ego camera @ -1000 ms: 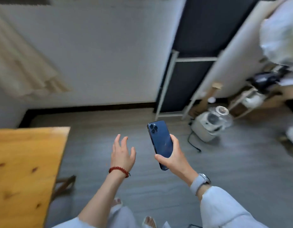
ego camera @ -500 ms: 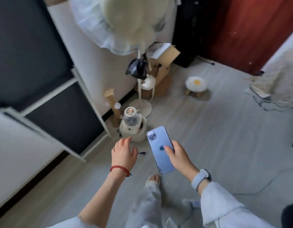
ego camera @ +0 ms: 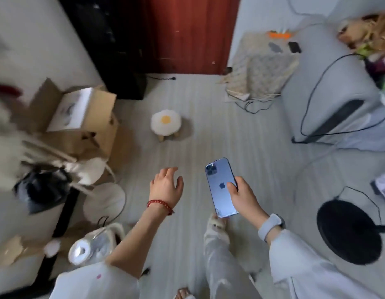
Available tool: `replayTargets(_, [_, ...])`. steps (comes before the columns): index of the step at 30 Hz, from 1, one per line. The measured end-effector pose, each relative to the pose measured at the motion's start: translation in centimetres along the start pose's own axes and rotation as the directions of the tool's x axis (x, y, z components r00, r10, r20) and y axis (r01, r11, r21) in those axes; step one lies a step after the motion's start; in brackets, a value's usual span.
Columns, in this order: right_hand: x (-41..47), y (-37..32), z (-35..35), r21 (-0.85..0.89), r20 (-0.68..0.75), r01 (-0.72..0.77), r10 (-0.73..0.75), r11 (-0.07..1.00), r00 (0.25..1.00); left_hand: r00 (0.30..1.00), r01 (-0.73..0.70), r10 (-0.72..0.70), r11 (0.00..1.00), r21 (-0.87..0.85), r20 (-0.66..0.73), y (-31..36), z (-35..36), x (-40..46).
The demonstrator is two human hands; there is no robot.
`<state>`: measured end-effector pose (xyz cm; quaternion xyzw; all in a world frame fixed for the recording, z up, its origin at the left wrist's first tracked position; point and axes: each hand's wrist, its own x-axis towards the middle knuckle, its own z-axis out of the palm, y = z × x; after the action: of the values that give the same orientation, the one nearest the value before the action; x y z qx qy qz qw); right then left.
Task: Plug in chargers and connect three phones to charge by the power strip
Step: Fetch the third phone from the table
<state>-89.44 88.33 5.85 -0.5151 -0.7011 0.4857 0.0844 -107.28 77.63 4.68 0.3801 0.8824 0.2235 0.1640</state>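
Note:
My right hand [ego camera: 244, 196] grips a blue phone [ego camera: 219, 184] by its lower half, back side with the camera cluster facing up. My left hand [ego camera: 166, 186] hovers beside it with fingers spread and nothing in it; a red bead bracelet circles its wrist. Far off at the upper right, a grey phone [ego camera: 275, 47] and a black phone [ego camera: 294, 47] lie on a woven mat [ego camera: 258, 70] near an orange-and-white object [ego camera: 280, 35]. Loose black cables [ego camera: 252, 103] trail from the mat's front edge. No charger shows clearly.
A fried-egg stool [ego camera: 165, 124] stands mid-floor. An open cardboard box [ego camera: 79, 113] and a white stand with a black bag [ego camera: 42, 188] are at the left, a grey sofa [ego camera: 329, 87] with a cable at the right, a black round base [ego camera: 349, 231] at lower right, a red door [ego camera: 187, 33] ahead.
My view has swung right, from the wooden table and wall to the red door, mat and sofa. The blue phone stays in my right hand; my left hand stays spread.

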Motion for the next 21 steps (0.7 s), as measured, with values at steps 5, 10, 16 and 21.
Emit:
replayTargets(5, [13.5, -0.3, -7.0, 0.043, -0.123, -0.065, 0.07, 0.997, 0.99, 0.989, -0.116, 0.116, 0.993, -0.003, 0.088, 8.3, 3.6, 15.4])
replayTargets(10, [27.1, -3.2, -14.6, 0.053, -0.196, -0.076, 0.085, 0.996, 0.977, 0.977, -0.134, 0.14, 0.99, -0.05, 0.163, 16.5, 5.2, 29.2])
replayTargets(16, [41.5, -6.7, -20.9, 0.071, -0.194, -0.104, 0.116, 0.992, 0.974, 0.975, -0.125, 0.138, 0.989, -0.082, 0.177, 22.3, 5.7, 44.0])
replayTargets(21, [55.7, -9.6, -25.0, 0.095, -0.216, -0.114, 0.132, 0.989, 0.967, 0.972, -0.138, 0.154, 0.985, -0.1, 0.18, 25.9, 7.7, 58.4])
